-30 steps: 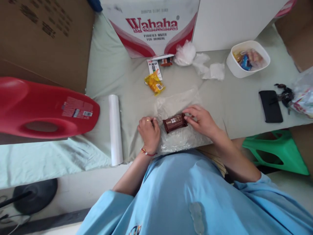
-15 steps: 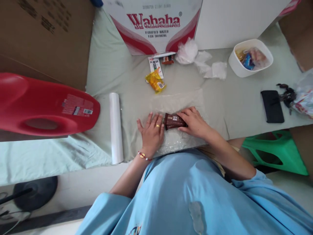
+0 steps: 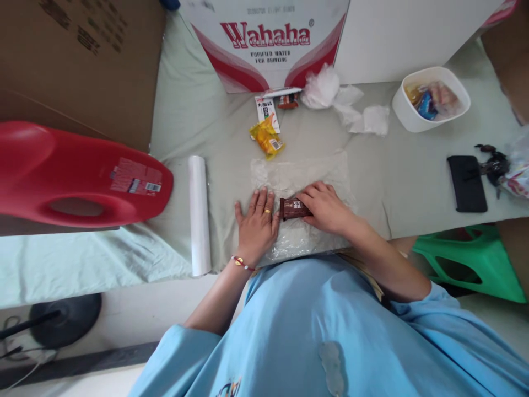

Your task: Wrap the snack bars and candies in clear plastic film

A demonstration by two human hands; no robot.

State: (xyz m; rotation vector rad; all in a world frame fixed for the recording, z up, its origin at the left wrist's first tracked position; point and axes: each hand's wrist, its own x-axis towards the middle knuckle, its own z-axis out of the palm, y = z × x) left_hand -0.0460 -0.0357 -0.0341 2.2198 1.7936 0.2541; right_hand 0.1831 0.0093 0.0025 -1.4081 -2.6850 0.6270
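A small brown snack packet (image 3: 292,209) lies on a clear plastic bag (image 3: 297,237) spread flat at the table's front edge. My right hand (image 3: 326,208) grips the packet's right end, with the thumb on the near side and the fingers along the far side. To the left, my left hand (image 3: 257,223) lies flat over the bag's left part, fingers spread, its thumb side away from the packet. The little finger is close beside the packet's left end.
A white plastic roll (image 3: 199,215) and a red jug (image 3: 86,176) are at left. Beyond the bag lie a yellow snack packet (image 3: 266,138) and crumpled plastic (image 3: 321,88) before a Wahaha carton (image 3: 268,44). A white tub (image 3: 413,113) and a black phone (image 3: 467,184) sit at right.
The brown packet now shows a different printed face, with my right hand still on it. My left hand stays flat on the bag. The whole view has shifted slightly.
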